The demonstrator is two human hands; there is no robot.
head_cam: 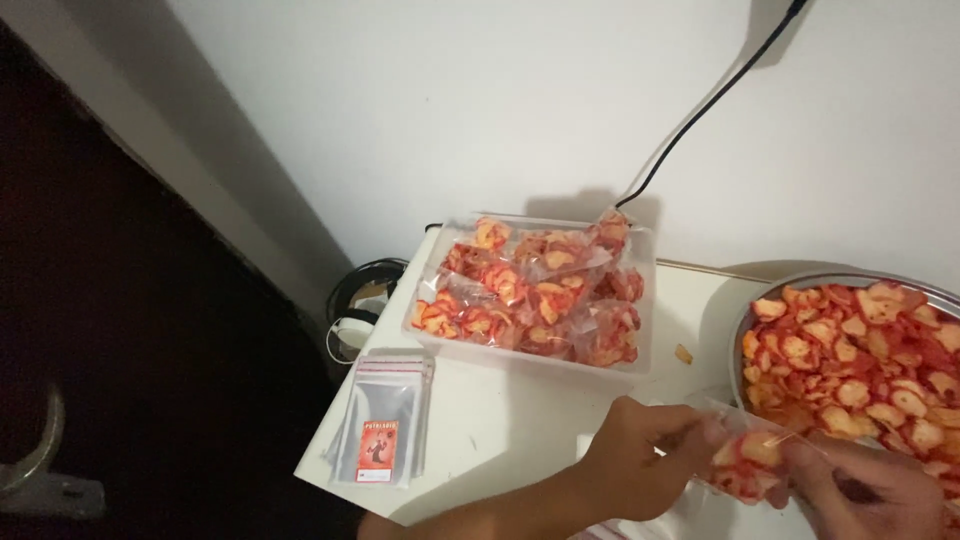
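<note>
Between both hands, the small clear bag (745, 462) of red chips is sitting. Left hand (635, 462) fingers are pinching its left edge, right hand (872, 492) fingers are pinching its right, beside the metal bowl (745, 322) on the desk (500, 420).

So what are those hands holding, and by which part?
A small clear bag of red-orange chips. The left hand pinches its top edge; the right hand grips its other end.

1. Chips (860, 360), 3 o'clock: red-orange, pale yellow centres.
2. Bowl (745, 325): silver-grey.
3. Tub (625, 368), centre: clear, bagged chips (530, 285) same red-orange.
4. Empty pouches (383, 420), 7 o'clock: clear-grey, red label.
5. Table (500, 420), wall (500, 100): white.
6. Cable (720, 95), 1 o'clock: black.
</note>
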